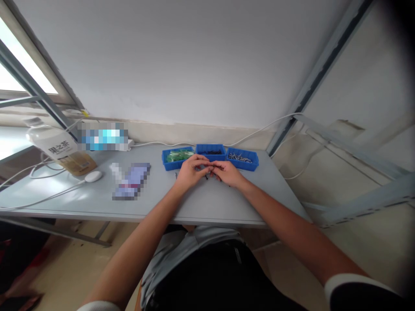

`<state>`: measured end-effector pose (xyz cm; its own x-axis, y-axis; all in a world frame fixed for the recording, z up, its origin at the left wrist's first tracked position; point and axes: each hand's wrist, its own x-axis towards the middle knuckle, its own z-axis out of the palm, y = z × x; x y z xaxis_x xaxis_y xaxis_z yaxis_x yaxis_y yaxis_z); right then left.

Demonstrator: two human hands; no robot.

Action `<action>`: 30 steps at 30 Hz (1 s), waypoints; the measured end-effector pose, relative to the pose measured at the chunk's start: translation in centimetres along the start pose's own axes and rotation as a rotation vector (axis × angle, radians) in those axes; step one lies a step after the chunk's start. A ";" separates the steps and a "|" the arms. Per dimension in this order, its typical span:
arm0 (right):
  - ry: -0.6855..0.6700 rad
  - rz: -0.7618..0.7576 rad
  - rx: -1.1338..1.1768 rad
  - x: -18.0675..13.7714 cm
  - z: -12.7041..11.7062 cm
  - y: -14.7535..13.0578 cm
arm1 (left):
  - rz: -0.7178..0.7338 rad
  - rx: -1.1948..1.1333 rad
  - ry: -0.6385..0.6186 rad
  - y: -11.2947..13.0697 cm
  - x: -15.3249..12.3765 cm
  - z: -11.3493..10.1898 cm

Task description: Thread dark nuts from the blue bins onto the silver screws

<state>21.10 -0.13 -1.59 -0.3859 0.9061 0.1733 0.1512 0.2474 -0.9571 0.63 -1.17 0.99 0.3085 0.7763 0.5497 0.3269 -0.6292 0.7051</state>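
My left hand and my right hand meet fingertip to fingertip just above the table, in front of three blue bins. Both are closed in a pinch around something small and dark that the fingers mostly hide. Small dark pieces show on the table below them. Behind my left hand is a blue bin with green and clear plastic packets. The middle blue bin holds dark parts. In the right blue bin lie several thin metal pins or screws.
A large bottle stands tilted-looking at the left, near a round white charger and white cables. A blurred-out flat object lies on the grey table. Metal frame posts rise at the right, with a wall behind.
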 end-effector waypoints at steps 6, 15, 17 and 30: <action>0.034 0.011 -0.018 -0.1 0.0 -0.7 | 0.029 0.008 0.027 -0.1 0.0 0.0; 0.011 -0.010 -0.048 -0.6 0.3 -1.5 | -0.013 0.036 0.047 0.2 0.0 0.1; 0.010 -0.020 -0.054 -0.6 0.3 -1.4 | -0.023 0.027 0.036 0.1 -0.1 0.1; 0.286 0.115 0.042 2.8 -1.5 0.4 | -0.092 0.117 0.036 0.1 -0.1 0.1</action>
<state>21.48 2.99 -1.11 -0.0957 0.9887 0.1155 0.1388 0.1281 -0.9820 0.77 -1.34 0.98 0.2410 0.8302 0.5027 0.4545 -0.5542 0.6974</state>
